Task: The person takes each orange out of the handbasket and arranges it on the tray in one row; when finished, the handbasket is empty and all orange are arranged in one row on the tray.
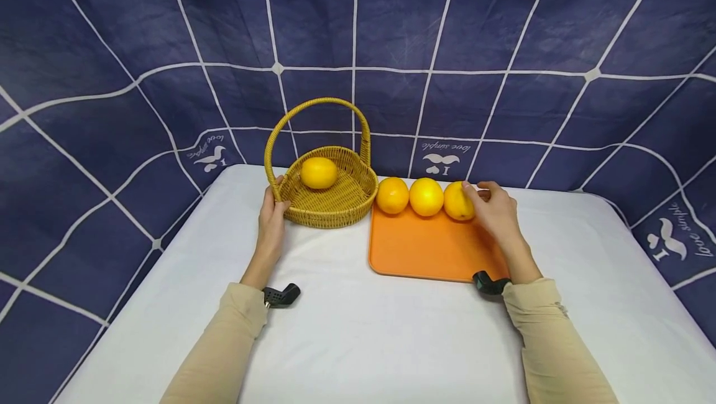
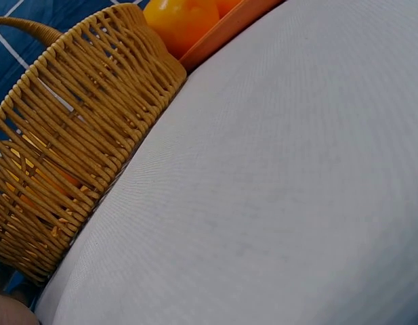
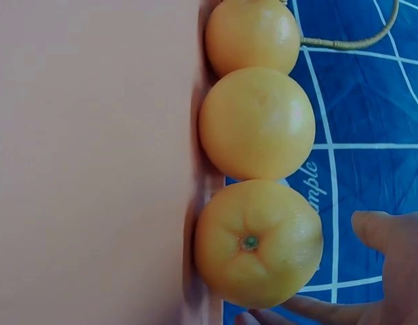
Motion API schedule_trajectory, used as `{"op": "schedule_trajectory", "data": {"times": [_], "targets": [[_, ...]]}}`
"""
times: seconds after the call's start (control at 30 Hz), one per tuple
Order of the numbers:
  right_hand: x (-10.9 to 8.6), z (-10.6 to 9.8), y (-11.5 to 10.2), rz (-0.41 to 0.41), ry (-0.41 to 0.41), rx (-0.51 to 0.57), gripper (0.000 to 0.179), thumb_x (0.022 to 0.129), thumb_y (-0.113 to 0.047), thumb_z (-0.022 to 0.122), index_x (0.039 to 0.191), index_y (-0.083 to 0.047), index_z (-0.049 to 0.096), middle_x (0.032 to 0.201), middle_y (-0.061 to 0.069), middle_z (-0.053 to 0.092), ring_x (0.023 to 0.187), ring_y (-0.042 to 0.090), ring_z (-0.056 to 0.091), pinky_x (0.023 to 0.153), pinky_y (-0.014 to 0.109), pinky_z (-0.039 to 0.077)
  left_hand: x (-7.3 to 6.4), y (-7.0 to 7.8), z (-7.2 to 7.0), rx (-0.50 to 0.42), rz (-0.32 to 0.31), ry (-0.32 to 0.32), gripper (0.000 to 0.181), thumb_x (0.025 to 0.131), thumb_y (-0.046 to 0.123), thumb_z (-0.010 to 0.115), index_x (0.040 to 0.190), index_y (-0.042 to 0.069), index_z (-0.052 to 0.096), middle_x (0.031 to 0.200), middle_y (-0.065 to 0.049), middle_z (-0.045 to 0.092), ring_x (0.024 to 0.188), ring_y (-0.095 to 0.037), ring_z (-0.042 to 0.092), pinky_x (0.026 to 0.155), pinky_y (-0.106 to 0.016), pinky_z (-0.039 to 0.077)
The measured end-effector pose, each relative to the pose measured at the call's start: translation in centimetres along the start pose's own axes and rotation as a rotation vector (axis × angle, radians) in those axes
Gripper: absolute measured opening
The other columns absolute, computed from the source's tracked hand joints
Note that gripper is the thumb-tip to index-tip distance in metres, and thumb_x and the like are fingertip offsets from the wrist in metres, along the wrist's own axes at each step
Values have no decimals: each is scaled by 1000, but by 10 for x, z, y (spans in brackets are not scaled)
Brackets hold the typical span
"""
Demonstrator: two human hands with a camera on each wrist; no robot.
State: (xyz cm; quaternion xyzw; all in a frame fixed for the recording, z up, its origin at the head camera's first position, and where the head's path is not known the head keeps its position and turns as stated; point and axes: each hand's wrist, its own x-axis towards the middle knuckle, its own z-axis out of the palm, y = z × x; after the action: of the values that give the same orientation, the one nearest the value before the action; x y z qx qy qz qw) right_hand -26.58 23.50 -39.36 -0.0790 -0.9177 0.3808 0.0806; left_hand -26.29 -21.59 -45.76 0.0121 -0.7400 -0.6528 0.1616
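Observation:
A yellow wicker basket (image 1: pixel 327 219) with a tall arched handle stands left of the orange tray (image 1: pixel 431 248). One orange-yellow, slightly oval fruit (image 1: pixel 319 173) lies inside it. My left hand (image 1: pixel 271 224) grips the basket's left rim by the handle's foot; only a bit of this hand shows in the left wrist view. Along the tray's back edge sit three oranges in a row: a left one (image 1: pixel 393 196), a middle one (image 1: pixel 426 197) and a right one (image 3: pixel 259 244). Around the right orange is my right hand (image 1: pixel 498 211), its thumb (image 3: pixel 372 229) apart from the fruit, its fingers beside it.
A white cloth (image 1: pixel 358 329) covers the table. Behind and at both sides hangs a blue curtain (image 1: pixel 391 37) with white grid lines. The basket's right side stands close against the tray's left edge. Black devices (image 1: pixel 282 295) are worn on both wrists.

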Motion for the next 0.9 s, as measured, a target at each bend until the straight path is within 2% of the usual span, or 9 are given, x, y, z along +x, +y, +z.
{"op": "schedule_trajectory", "data": {"times": [0.1, 0.3, 0.5, 0.57, 0.7, 0.8, 0.9], "targets": [[-1, -1, -1, -10, 20, 12, 82, 105, -62, 48, 151, 6, 49, 143, 32, 59, 140, 54, 40, 119, 65, 31, 0, 1, 0, -4, -2, -9, 63, 102, 12, 44, 163, 24, 39, 169, 3, 39, 157, -14, 31, 132, -36, 20], [-3, -3, -4, -47, 69, 32, 80, 105, -61, 49, 152, 3, 50, 147, 29, 58, 139, 48, 48, 120, 61, 37, 1, 2, 0, 17, -14, -2, 63, 101, 12, 43, 163, 26, 39, 168, 4, 40, 157, -13, 32, 132, -36, 20], [-4, -3, -12, -92, 99, 40, 76, 105, -59, 51, 152, 0, 51, 151, 27, 56, 142, 48, 46, 120, 64, 37, -1, 4, 1, 3, -27, -10, 62, 102, 11, 43, 163, 22, 39, 169, 2, 38, 158, -14, 30, 132, -36, 20], [-5, -1, -17, -126, 120, 44, 72, 105, -55, 54, 151, 1, 53, 150, 26, 57, 142, 48, 47, 121, 63, 36, -3, 9, 1, 0, -38, -21, 63, 102, 10, 43, 164, 19, 38, 170, -1, 37, 159, -16, 29, 132, -37, 19], [-3, 5, -33, -211, 147, 33, 66, 105, -49, 58, 147, 1, 57, 147, 25, 60, 141, 48, 49, 122, 61, 36, -12, 28, 1, 21, -44, -40, 64, 101, 8, 42, 164, 12, 35, 171, -9, 33, 160, -22, 27, 133, -39, 19], [-2, 13, -49, -256, 133, 28, 62, 104, -46, 61, 145, 1, 59, 147, 24, 61, 141, 47, 50, 122, 60, 36, -18, 40, 2, 32, -30, -39, 63, 101, 7, 42, 164, 8, 35, 171, -12, 33, 160, -23, 27, 132, -40, 19], [-1, 22, -67, -287, 93, 39, 60, 103, -44, 63, 145, -1, 60, 148, 21, 61, 142, 44, 50, 123, 59, 35, -18, 43, 1, 32, -25, -40, 63, 101, 6, 42, 164, 8, 35, 171, -12, 33, 160, -23, 27, 133, -40, 19]]}}
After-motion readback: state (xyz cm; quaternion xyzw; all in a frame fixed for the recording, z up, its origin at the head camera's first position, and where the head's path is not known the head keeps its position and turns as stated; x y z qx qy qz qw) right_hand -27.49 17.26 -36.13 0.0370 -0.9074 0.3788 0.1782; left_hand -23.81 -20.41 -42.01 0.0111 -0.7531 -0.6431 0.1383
